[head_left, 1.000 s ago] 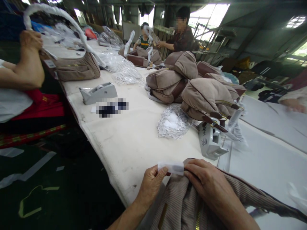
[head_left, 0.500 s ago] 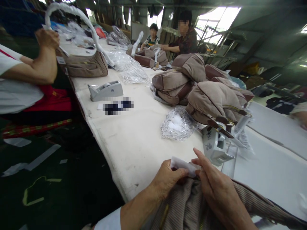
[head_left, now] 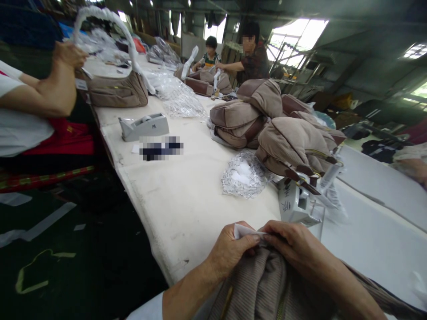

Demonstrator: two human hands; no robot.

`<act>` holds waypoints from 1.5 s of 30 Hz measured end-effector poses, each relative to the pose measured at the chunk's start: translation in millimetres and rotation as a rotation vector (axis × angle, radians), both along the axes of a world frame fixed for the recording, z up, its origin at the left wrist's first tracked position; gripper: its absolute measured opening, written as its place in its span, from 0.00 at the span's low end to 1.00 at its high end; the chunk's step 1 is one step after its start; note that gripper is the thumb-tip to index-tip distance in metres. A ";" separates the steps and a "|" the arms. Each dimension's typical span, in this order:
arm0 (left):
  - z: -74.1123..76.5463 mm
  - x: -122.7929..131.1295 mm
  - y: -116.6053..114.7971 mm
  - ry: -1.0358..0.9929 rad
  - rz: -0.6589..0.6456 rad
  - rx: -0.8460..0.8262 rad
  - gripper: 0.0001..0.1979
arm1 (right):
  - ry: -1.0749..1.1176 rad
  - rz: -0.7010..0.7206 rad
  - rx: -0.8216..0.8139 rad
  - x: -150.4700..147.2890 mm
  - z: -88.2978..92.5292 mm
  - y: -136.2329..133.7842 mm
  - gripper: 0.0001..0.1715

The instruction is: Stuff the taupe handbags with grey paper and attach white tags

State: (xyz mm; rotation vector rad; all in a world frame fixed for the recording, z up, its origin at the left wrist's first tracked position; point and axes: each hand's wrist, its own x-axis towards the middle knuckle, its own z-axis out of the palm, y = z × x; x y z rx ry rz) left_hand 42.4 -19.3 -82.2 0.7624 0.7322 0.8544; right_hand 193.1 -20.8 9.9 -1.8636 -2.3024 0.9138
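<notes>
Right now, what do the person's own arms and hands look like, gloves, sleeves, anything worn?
Left hand and right hand are bare: no gloves, rings or watch visible. The left forearm is bare up to a white sleeve at the bottom edge; the right forearm shows no sleeve.

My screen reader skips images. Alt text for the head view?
The left hand and right hand pinch a white strip against a ribbed tan bag at the edge of a white table. Beyond lie a tape dispenser, crumpled plastic and piled tan bags.

The white strip [head_left: 244, 230] is mostly hidden between left hand [head_left: 230, 251] and right hand [head_left: 293, 243], the ribbed bag [head_left: 263, 291] cut off below, a dark thing [head_left: 161, 148] by the left edge of the table [head_left: 187, 200] blurred.
</notes>
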 end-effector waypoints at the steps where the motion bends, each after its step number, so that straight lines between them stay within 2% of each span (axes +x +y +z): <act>1: 0.1 -0.5 1.7 0.004 -0.001 -0.018 0.10 | -0.014 -0.021 0.052 1.5 -0.1 0.7 0.13; 3: -0.1 0.0 6.4 0.011 -0.002 -0.082 0.11 | -0.050 -0.077 0.176 4.6 -0.9 0.2 0.13; 5: -1.3 2.1 11.8 0.031 -0.012 -0.137 0.11 | -0.079 -0.098 0.216 5.6 -0.8 -2.6 0.14; 9: -5.4 7.3 18.0 0.074 -0.028 -0.189 0.12 | -0.099 0.019 0.049 -0.7 6.5 -10.2 0.16; 12: -7.3 8.3 16.6 0.062 -0.053 -0.197 0.13 | 0.034 0.136 -0.067 -4.3 13.9 -12.6 0.16; 14: -7.2 7.7 14.5 0.034 -0.056 -0.181 0.15 | 0.098 0.119 -0.078 -3.0 15.0 -11.4 0.15; 18: -3.8 5.7 11.5 -0.029 -0.034 -0.102 0.18 | -0.011 -0.038 0.116 1.6 5.7 -4.5 0.15; 21: -0.5 1.8 10.9 -0.035 -0.041 -0.021 0.18 | -0.065 -0.003 0.012 0.6 -0.4 -0.3 0.10; 23: 0.6 -2.8 11.9 -0.037 -0.078 0.021 0.18 | -0.074 -0.003 -0.018 -1.3 -1.3 0.3 0.11; 27: -0.1 -11.4 17.7 -0.037 -0.139 0.048 0.11 | -0.073 0.028 0.029 -2.8 -2.3 -1.3 0.11; 34: 2.4 -5.3 22.5 0.015 -0.094 0.080 0.04 | -0.125 0.045 0.078 -0.5 -8.7 -3.5 0.14; 40: 3.0 -0.1 13.9 0.029 -0.060 0.122 0.04 | -0.065 0.022 -0.009 2.9 -0.6 -2.8 0.10; 45: -0.3 -5.5 13.2 -0.052 -0.162 0.139 0.09 | -0.042 0.033 0.002 4.9 2.9 -2.9 0.13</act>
